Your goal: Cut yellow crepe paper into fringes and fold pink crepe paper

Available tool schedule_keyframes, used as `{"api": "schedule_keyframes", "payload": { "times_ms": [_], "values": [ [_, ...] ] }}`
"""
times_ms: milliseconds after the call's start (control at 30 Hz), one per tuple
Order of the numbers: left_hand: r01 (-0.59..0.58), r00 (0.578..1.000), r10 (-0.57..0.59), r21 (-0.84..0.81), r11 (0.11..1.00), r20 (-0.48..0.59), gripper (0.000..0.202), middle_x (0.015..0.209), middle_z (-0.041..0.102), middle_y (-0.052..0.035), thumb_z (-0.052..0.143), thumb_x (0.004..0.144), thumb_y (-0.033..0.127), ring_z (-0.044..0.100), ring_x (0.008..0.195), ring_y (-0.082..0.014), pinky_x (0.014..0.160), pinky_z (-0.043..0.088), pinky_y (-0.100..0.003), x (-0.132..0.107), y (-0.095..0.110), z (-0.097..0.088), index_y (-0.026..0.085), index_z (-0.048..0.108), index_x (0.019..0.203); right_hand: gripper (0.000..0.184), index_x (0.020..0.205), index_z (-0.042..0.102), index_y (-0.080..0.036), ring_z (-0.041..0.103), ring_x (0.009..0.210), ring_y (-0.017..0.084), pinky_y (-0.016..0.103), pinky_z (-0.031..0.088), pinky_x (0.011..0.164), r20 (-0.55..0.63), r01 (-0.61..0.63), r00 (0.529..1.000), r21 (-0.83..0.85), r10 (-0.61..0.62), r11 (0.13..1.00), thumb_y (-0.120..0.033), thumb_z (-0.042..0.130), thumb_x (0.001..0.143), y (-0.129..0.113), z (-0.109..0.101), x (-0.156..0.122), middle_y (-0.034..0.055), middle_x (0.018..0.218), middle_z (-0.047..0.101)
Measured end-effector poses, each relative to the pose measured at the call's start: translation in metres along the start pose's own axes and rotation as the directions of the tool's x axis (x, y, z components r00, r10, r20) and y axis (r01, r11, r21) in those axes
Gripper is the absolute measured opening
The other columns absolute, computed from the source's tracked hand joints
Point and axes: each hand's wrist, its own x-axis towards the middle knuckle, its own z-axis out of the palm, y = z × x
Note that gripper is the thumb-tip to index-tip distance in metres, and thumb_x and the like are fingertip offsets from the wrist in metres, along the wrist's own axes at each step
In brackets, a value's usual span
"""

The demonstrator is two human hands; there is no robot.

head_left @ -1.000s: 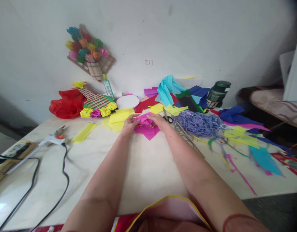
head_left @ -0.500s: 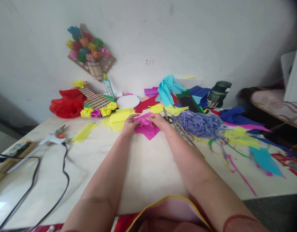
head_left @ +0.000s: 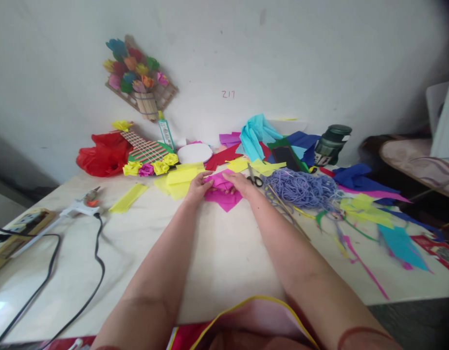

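Magenta crepe paper (head_left: 224, 201) lies on the white table in front of me, with one pointed corner toward me. My left hand (head_left: 199, 186) grips its left side between thumb and fingers. On the other side my right hand (head_left: 239, 183) is closed on the paper, with the fingertips partly hidden under a raised fold. Yellow crepe paper sheets (head_left: 180, 181) lie just left of my left hand. Black-handled scissors (head_left: 256, 181) rest right beside my right hand.
A tangle of purple-blue string (head_left: 300, 187) and coloured paper scraps spread to the right. A dark green jar (head_left: 332, 145) stands at the back. At left are a glue gun (head_left: 92, 197), a power strip (head_left: 25, 226), black cables and a stick-and-paper-flower craft (head_left: 147, 154).
My right hand's fingers have shifted under the magenta paper's fold, and the thumb lies flatter over it. My left hand stays almost where it was. The view has moved slightly.
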Motion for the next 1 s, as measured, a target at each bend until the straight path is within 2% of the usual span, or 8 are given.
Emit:
{"api": "schedule_keyframes", "payload": {
  "times_ms": [200,367,533,667,800,1000],
  "values": [
    [0.034,0.999,-0.034,0.029,0.999,0.012,0.057,0.069,0.065,-0.0019,0.073,0.058,0.033,0.061,0.057,-0.0128,0.062,0.050,-0.027,-0.0003,0.0009,-0.0003,0.014,0.051,0.108,0.023,0.064,0.059,-0.014,0.051,0.037,0.009,0.017,0.033,0.032,0.012,0.073,0.997,-0.059,-0.072,0.996,-0.037,0.059,0.071,0.0027,0.0023,0.0005,-0.0009,0.044,0.056],
    [0.092,0.996,-0.091,-0.012,0.996,0.023,0.039,0.070,0.066,-0.0045,0.068,0.063,0.036,0.063,0.060,-0.0154,0.063,0.051,-0.027,-0.0008,0.0030,-0.0002,0.012,0.056,0.092,0.023,0.057,0.054,-0.015,0.045,0.035,0.007,0.018,0.031,0.034,-0.024,0.146,0.989,-0.096,-0.149,0.985,-0.034,0.059,0.070,0.0045,0.0016,0.0010,-0.0036,0.042,0.050],
    [0.130,0.991,-0.130,-0.032,0.991,-0.014,0.032,0.060,0.064,-0.0039,0.068,0.063,0.037,0.063,0.056,-0.0167,0.058,0.051,-0.026,0.0002,0.0021,-0.0023,0.013,0.053,0.078,0.024,0.057,0.054,-0.015,0.042,0.036,0.007,0.018,0.030,0.037,-0.025,0.164,0.986,-0.094,-0.167,0.982,-0.035,0.059,0.067,0.0015,0.0014,-0.0007,-0.0049,0.041,0.047],
    [0.134,0.990,-0.136,-0.051,0.990,-0.024,0.032,0.059,0.064,-0.0042,0.070,0.062,0.033,0.063,0.055,-0.0167,0.057,0.051,-0.026,0.0004,0.0036,-0.0027,0.012,0.052,0.077,0.023,0.054,0.053,-0.015,0.042,0.039,0.007,0.020,0.031,0.040,-0.050,0.163,0.985,-0.093,-0.168,0.982,-0.034,0.059,0.065,-0.0009,0.0023,-0.0018,-0.0050,0.041,0.046],
    [0.175,0.984,-0.178,-0.084,0.981,-0.032,0.032,0.059,0.064,-0.0066,0.065,0.066,0.039,0.064,0.057,-0.0192,0.057,0.052,-0.029,0.0010,0.0066,-0.0025,0.012,0.052,0.076,0.023,0.053,0.054,-0.015,0.044,0.043,0.008,0.020,0.032,0.043,-0.059,0.188,0.979,-0.094,-0.194,0.978,-0.034,0.059,0.064,-0.0013,0.0018,-0.0017,-0.0049,0.042,0.046],
    [0.187,0.979,-0.190,-0.041,0.982,-0.081,0.030,0.053,0.062,-0.0048,0.066,0.067,0.037,0.063,0.053,-0.0175,0.053,0.052,-0.027,0.0011,0.0060,-0.0014,0.013,0.049,0.070,0.022,0.054,0.055,-0.014,0.044,0.044,0.008,0.021,0.033,0.043,-0.045,0.205,0.977,-0.100,-0.211,0.974,-0.034,0.059,0.064,0.0002,0.0012,-0.0011,-0.0043,0.043,0.047]
  ]
}}
